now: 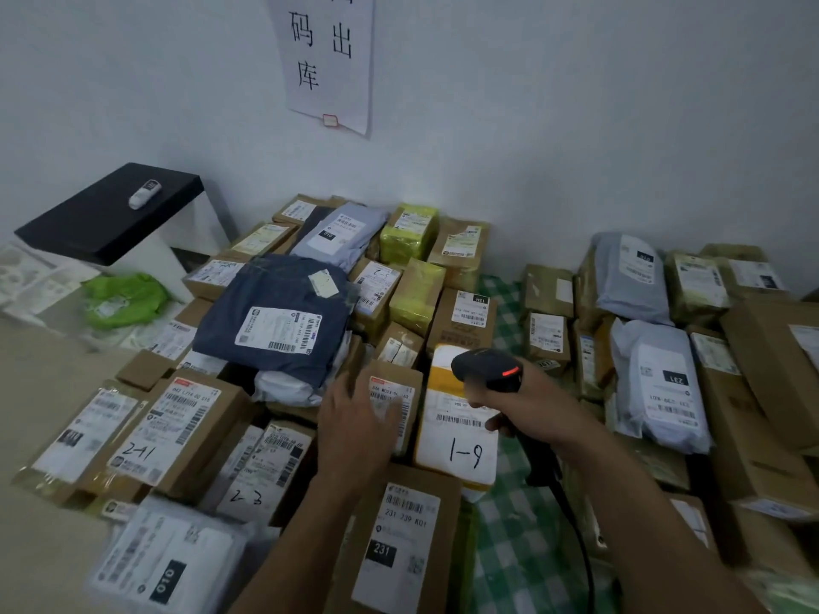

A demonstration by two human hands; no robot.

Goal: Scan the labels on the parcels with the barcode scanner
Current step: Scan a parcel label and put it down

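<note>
Parcels (461, 321) are spread in two heaps over a green checked cloth (518, 547) beside a white wall. The barcode scanner (487, 370) is gripped by the right hand (509, 405), whose fingers are curled round the handle. Its black head, with a red light showing at the back, is held above the upper part of a yellow and white parcel (461, 440) marked "1-9". A black cable (576, 525) is seen running down from under that hand.

Just to the left of the scanner, the left hand (354, 418) is laid with straight, spread fingers on a small brown box (399, 383). The fingertips rest on the box's white label, and nothing is clasped. The box touches the "1-9" parcel, so the two hands are close together.

The scanner's handle is hidden by the right hand, and it cannot be told whether the trigger is pressed. The left hand is blurred, and part of the label beneath it is covered. The print on most labels is too small to be read. The parcels at the right and bottom edges are cut off, as is the top of the paper sign (328, 59) on the wall.
</note>
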